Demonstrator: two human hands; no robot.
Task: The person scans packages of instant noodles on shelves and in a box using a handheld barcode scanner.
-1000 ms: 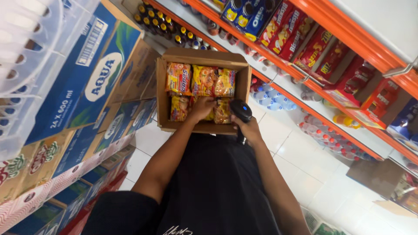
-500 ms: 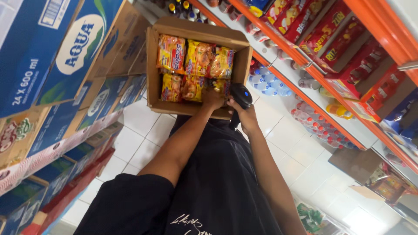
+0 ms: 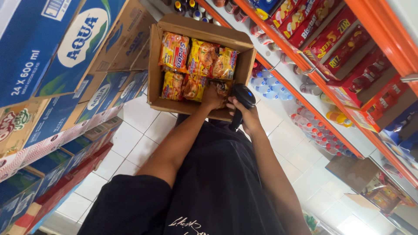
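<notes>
Now the right hand point(image 3: 249, 117) is closed round a black scanner point(image 3: 242, 99) at the near right corner of the box point(image 3: 197, 66), its head closer to the packets than half a second ago; the left hand point(image 3: 212, 98) has pushed into the near row of noodle packets point(image 3: 198, 65), fingers hidden, so its hold cannot be told; the box fills upper centre of the frame, between stacked cartons point(image 3: 56, 56) at left and orange shelves point(image 3: 331, 52) at right.

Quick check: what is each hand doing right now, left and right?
Left hand: in the cardboard box, fingers closed on an instant noodle packet.
Right hand: closed grip on a black handheld barcode scanner.
</notes>
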